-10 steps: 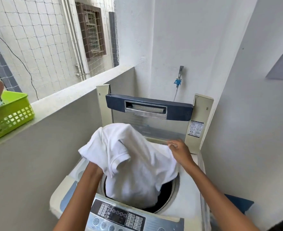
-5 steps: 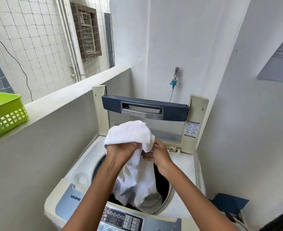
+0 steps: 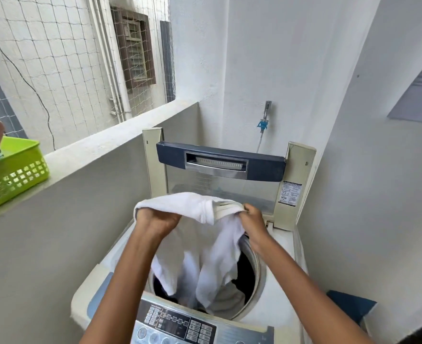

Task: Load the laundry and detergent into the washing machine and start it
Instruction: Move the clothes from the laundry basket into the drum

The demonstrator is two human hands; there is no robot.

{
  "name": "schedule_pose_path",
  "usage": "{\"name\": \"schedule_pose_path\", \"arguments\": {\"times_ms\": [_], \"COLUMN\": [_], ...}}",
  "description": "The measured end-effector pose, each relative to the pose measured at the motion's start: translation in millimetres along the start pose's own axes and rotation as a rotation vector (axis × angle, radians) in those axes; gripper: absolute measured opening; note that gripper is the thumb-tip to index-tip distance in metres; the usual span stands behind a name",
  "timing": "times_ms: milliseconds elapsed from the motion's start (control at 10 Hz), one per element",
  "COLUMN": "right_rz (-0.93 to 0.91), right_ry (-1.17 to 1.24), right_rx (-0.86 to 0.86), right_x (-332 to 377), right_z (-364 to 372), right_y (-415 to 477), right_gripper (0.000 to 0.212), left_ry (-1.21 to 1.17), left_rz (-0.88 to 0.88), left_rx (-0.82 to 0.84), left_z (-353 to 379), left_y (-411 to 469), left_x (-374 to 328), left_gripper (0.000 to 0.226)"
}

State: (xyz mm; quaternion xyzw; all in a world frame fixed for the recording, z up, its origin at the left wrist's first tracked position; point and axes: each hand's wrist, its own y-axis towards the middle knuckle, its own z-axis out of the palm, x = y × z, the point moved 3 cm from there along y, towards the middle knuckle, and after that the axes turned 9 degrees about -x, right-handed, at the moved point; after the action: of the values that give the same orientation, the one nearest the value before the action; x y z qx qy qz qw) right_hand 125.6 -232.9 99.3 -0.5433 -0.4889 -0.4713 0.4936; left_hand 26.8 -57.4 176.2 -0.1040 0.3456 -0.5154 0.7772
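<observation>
Top-loading washing machine (image 3: pixel 282 289) in a walled corner, with its lid (image 3: pixel 219 165) raised upright at the rear. A white garment (image 3: pixel 205 256) (its type cannot be told from the folds) hangs over the round drum opening (image 3: pixel 246 271). Its upper edge is bunched and stretched between the two hands, and its lower folds reach down into the dark mouth of the drum. The control panel (image 3: pixel 177 324) lies along the near edge of the machine, between the forearms. A green perforated basket (image 3: pixel 13 175) sits on the concrete ledge (image 3: pixel 100 145) at left, well apart from the machine, with a pinkish handle standing up from it. The left hand (image 3: pixel 155 219) is clenched around the left end of the garment, and cloth drapes over its knuckles. The right hand (image 3: pixel 253 219) grasps the folded right end, fingers curled over the layered hem. A wall tap (image 3: pixel 267 108) with a blue hose connector (image 3: pixel 262 124) stands above the lid.
</observation>
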Motion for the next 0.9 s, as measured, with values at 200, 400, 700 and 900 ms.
{"name": "schedule_pose_path", "arguments": {"times_ms": [200,400,700,900], "right_rz": [-0.212,-0.541,-0.635,-0.611], "right_ry": [0.100,-0.120,-1.430,-1.188], "right_rx": [0.156,0.177,0.381,0.421], "right_x": [81.5,143.3,142.5,139.4], "right_z": [-18.0,-10.2,-43.7,-54.0], "right_y": [3.1,-0.1,44.9,52.4], "right_gripper": [0.017,0.011,0.047,0.022], "left_ry": [0.099,1.031,1.300,1.833], "left_rz": [0.110,0.500,0.452,0.511], "left_rx": [0.107,0.450,0.069,-0.052], "left_z": [-7.3,5.9,8.7,0.7], "left_y": [16.1,-12.1,40.9,54.6], "left_x": [-13.6,8.8,-68.5,-90.8], "left_gripper": [0.043,0.016,0.009,0.017]}}
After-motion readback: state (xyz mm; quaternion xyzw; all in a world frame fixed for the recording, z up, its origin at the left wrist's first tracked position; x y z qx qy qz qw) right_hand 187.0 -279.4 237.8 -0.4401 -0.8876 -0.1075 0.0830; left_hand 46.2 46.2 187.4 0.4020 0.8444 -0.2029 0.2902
